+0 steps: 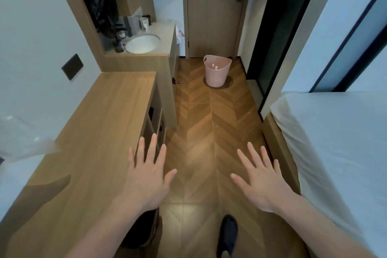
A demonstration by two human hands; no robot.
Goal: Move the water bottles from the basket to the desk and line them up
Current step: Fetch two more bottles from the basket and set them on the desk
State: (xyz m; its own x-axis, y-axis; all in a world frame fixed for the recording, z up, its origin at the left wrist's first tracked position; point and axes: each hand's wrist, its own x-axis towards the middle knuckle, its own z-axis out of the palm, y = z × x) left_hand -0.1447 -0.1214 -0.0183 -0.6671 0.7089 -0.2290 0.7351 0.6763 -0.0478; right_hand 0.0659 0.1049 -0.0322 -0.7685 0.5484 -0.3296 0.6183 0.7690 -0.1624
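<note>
A pink plastic basket (pixel 215 75) stands on the wooden floor far ahead, in front of the door. Two white caps of water bottles (pixel 214 66) show inside it; the bottles' bodies are hidden by its wall. The long wooden desk (pixel 100 123) runs along the left wall with a bare top. My left hand (pixel 147 176) hovers flat with fingers spread over the desk's front corner, holding nothing. My right hand (pixel 259 180) hovers over the floor, fingers spread, holding nothing. Both are far from the basket.
A bed with a white sheet (pixel 335 153) fills the right side, leaving a narrow floor aisle. A sink counter (pixel 144 44) with cups stands beyond the desk. Crumpled clear plastic (pixel 23 138) lies at the desk's left end. My foot in a dark slipper (pixel 228 234) is below.
</note>
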